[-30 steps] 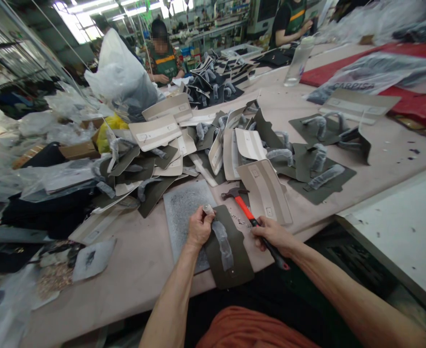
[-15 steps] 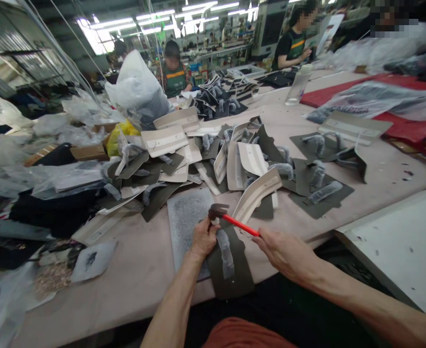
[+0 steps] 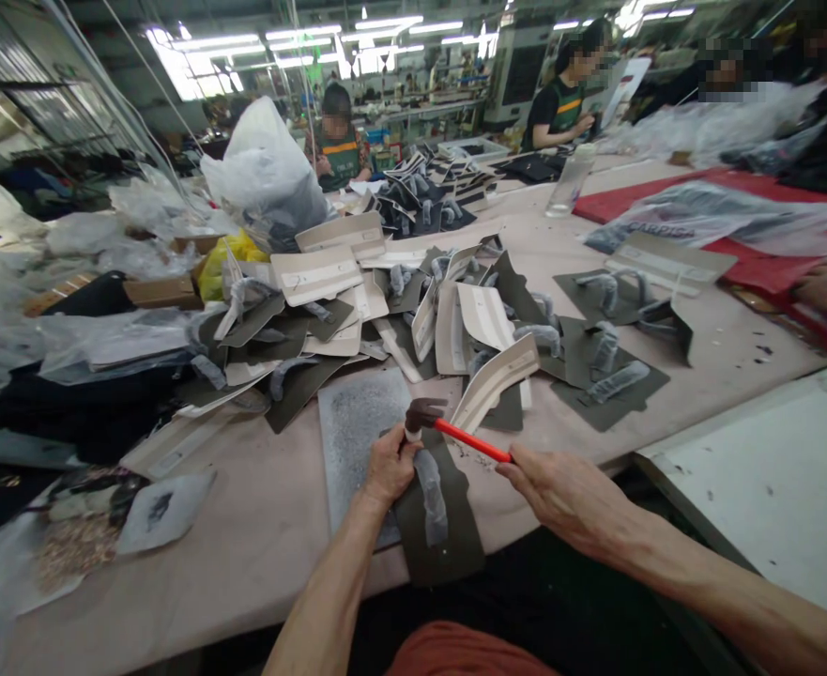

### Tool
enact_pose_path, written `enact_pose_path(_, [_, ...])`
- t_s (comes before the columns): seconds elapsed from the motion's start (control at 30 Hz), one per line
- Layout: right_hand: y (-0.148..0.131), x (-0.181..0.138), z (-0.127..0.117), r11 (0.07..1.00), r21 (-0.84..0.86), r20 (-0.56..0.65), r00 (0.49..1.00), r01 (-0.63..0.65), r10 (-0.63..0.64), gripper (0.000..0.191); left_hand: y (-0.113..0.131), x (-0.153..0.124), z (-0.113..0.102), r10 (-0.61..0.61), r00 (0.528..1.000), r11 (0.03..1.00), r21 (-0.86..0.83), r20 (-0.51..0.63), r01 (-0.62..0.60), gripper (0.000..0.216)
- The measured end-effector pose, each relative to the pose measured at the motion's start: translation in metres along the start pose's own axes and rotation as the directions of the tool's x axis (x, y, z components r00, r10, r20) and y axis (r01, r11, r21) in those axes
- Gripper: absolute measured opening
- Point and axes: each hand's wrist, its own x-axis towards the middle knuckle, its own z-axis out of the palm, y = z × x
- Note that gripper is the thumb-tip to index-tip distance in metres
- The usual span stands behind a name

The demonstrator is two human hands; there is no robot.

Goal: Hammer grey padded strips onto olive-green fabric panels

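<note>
Head view, near to far. Orange cloth (image 3: 469, 657) at the bottom edge, both forearms reaching in over it. Left hand (image 3: 389, 467) closed, pinching a small pale peg (image 3: 411, 434) upright on the top end of a dark olive panel (image 3: 455, 545). The panel lies at the near table edge, part on a grey speckled pad (image 3: 353, 413), with a plastic-wrapped strap (image 3: 433, 493) down its middle. Right hand (image 3: 560, 488) wrapped round the red handle of a hammer (image 3: 469, 439). The hammer head sits right over the peg; contact or a small gap, cannot tell.

Table (image 3: 244, 535) is pinkish-beige, long and scuffed. A white board (image 3: 772, 479) butts in at the right. Past the pad is a loose heap of beige and olive cut pieces (image 3: 357, 282), with flat olive ones with wrapped straps (image 3: 610, 366) to its right. Crumpled plastic and dark fabric lie along the left. Further back: a stuffed white bag (image 3: 265, 178), a clear bottle (image 3: 564, 183), a red sheet (image 3: 772, 268) under clear film. Two people in green vests sit at the far end, (image 3: 339, 150) and (image 3: 560, 103). Factory hall, strip lights overhead, window glare top left.

Hidden or unclear: the hammer's grip end is inside the right fist, the peg's lower part is behind the left fingers, and the far benches are blurred.
</note>
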Motion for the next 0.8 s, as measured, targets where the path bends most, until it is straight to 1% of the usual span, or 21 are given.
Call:
enact_pose_path(0.03, [0.001,0.003,0.003,0.999,0.021,0.013,0.999,-0.029,0.029,0.036,0.000,0.000,0.000,0.002,1.000,1.000,-0.017,-0.002,-0.002,0.011])
enact_pose_path(0.1, [0.001,0.012,0.013,0.986,0.139,0.038,0.996,-0.091,0.087,0.038,0.000,0.000,0.000,0.007,1.000,0.999,-0.043,-0.007,-0.007,0.012])
enact_pose_path(0.17, [-0.001,0.025,0.030,0.951,0.257,0.093,0.984,-0.171,0.151,0.038,0.000,0.000,0.000,0.007,1.000,0.999,-0.053,-0.012,-0.008,0.014])
enact_pose_path(0.2, [-0.002,0.032,0.041,0.936,0.283,0.114,0.976,-0.210,0.185,0.038,0.000,0.000,0.000,0.007,1.000,0.999,-0.054,-0.018,-0.008,0.015])
enact_pose_path(0.27, [-0.004,0.046,0.061,0.920,0.277,0.125,0.960,-0.277,0.252,0.036,-0.001,0.000,0.001,0.007,1.000,0.998,-0.061,-0.030,-0.009,0.016])
enact_pose_path(0.3, [-0.005,0.051,0.068,0.921,0.259,0.097,0.957,-0.290,0.274,0.033,-0.001,0.000,0.001,0.008,0.999,0.998,-0.068,-0.038,-0.011,0.016])
enact_pose_path(0.37, [-0.009,0.056,0.076,0.943,0.224,-0.031,0.965,-0.246,0.259,0.027,-0.001,0.000,0.001,0.009,0.999,0.997,-0.082,-0.050,-0.013,0.016])
enact_pose_path(0.43, [-0.020,0.054,0.074,0.971,0.197,-0.176,0.970,-0.134,0.170,0.028,0.000,0.000,0.002,0.004,0.998,0.995,-0.101,-0.061,-0.010,0.015])
enact_pose_path(0.47, [-0.028,0.051,0.072,0.975,0.204,-0.197,0.972,-0.085,0.126,0.027,0.001,0.000,0.002,-0.008,0.997,0.993,-0.119,-0.071,0.000,0.015])
enact_pose_path(0.5, [-0.037,0.046,0.071,0.970,0.234,-0.160,0.982,-0.060,0.099,0.027,0.002,0.000,0.003,-0.031,0.996,0.989,-0.145,-0.084,0.019,0.016])
enact_pose_path(0.53, [-0.047,0.041,0.071,0.958,0.278,-0.074,0.993,-0.068,0.092,0.027,0.003,0.000,0.004,-0.063,0.993,0.983,-0.177,-0.100,0.044,0.017])
enact_pose_path(0.57, [-0.057,0.036,0.073,0.945,0.311,0.028,0.995,-0.102,0.099,0.029,0.004,0.002,0.005,-0.100,0.988,0.975,-0.211,-0.118,0.074,0.019])
enact_pose_path(0.6, [-0.066,0.031,0.077,0.936,0.319,0.118,0.986,-0.150,0.118,0.031,0.004,0.003,0.006,-0.144,0.980,0.964,-0.245,-0.138,0.107,0.022])
enact_pose_path(0.63, [-0.073,0.027,0.082,0.932,0.304,0.177,0.973,-0.197,0.149,0.031,0.004,0.005,0.006,-0.196,0.967,0.947,-0.286,-0.164,0.143,0.023])
enact_pose_path(0.67, [-0.079,0.024,0.088,0.930,0.282,0.202,0.962,-0.234,0.181,0.030,0.004,0.008,0.006,-0.257,0.946,0.922,-0.344,-0.200,0.178,0.025])
enact_pose_path(0.7, [-0.081,0.022,0.093,0.925,0.277,0.199,0.957,-0.261,0.210,0.029,0.004,0.010,0.005,-0.327,0.913,0.884,-0.419,-0.245,0.205,0.026])
enact_pose_path(0.73, [-0.081,0.021,0.097,0.912,0.299,0.190,0.954,-0.281,0.232,0.028,0.003,0.012,0.002,-0.403,0.868,0.836,-0.504,-0.290,0.220,0.028])
enact_pose_path(0.77, [-0.078,0.020,0.098,0.890,0.344,0.175,0.952,-0.298,0.252,0.027,0.002,0.014,-0.001,-0.467,0.823,0.786,-0.578,-0.323,0.219,0.030])
enact_pose_path(0.8, [-0.073,0.020,0.096,0.863,0.399,0.147,0.951,-0.309,0.273,0.027,0.001,0.014,-0.006,-0.507,0.791,0.751,-0.627,-0.344,0.208,0.031])
